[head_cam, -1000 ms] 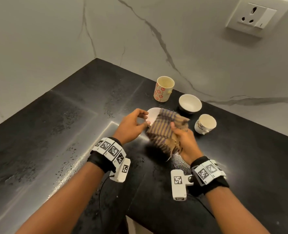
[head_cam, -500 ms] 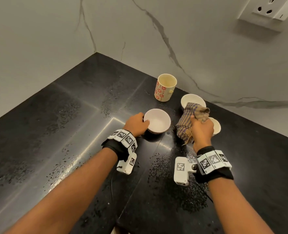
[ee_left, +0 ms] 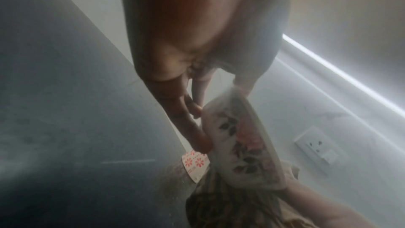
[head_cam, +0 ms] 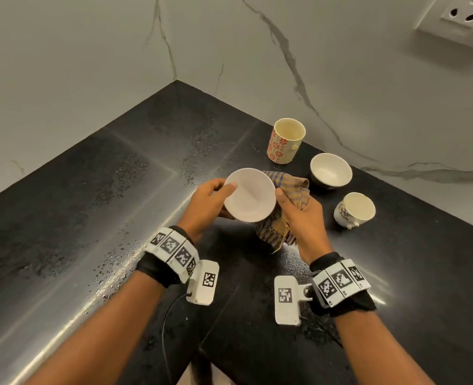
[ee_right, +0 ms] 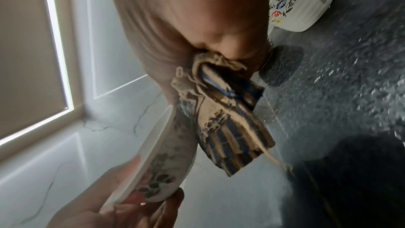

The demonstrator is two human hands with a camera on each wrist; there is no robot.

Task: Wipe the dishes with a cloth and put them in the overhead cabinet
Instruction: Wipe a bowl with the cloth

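Step in hand: wiping the outside of the held bowl (head_cam: 249,199), judging by where the cloth sits.
Left grip: the left hand (head_cam: 208,201) grasps the held bowl at its 9 o'clock rim, thumb lying over the edge and fingers underneath.
Right grip: the right hand (head_cam: 302,218) is clenched round a bunched striped cloth (head_cam: 288,190), pressing it against the bowl's outer wall at about 3 o'clock.
Where the bowl is: lifted off the black worktop (head_cam: 91,207), mouth tipped toward the head camera; the wrist views show a flower pattern on its outside.
Done: nothing can be confirmed as put away; the overhead cabinet is not in view.
Left, as I judge it: finish this bowl, then wipe the three pieces standing on the worktop, then shelve all of them.
Bowls: two, the held one and a second bowl (head_cam: 331,170) at 2 o'clock of it, near but apart.
Cups: two, a tall cup with red flowers (head_cam: 285,141) at 1 o'clock, and a short cup (head_cam: 354,209) at 3 o'clock, just beyond the right hand.
Cloths: one.
Dishes in all: four in view.
Worktop state: water droplets scattered over it, thickest at 7 o'clock of the hands.
Wall: a socket plate (head_cam: 463,20) at the upper right.
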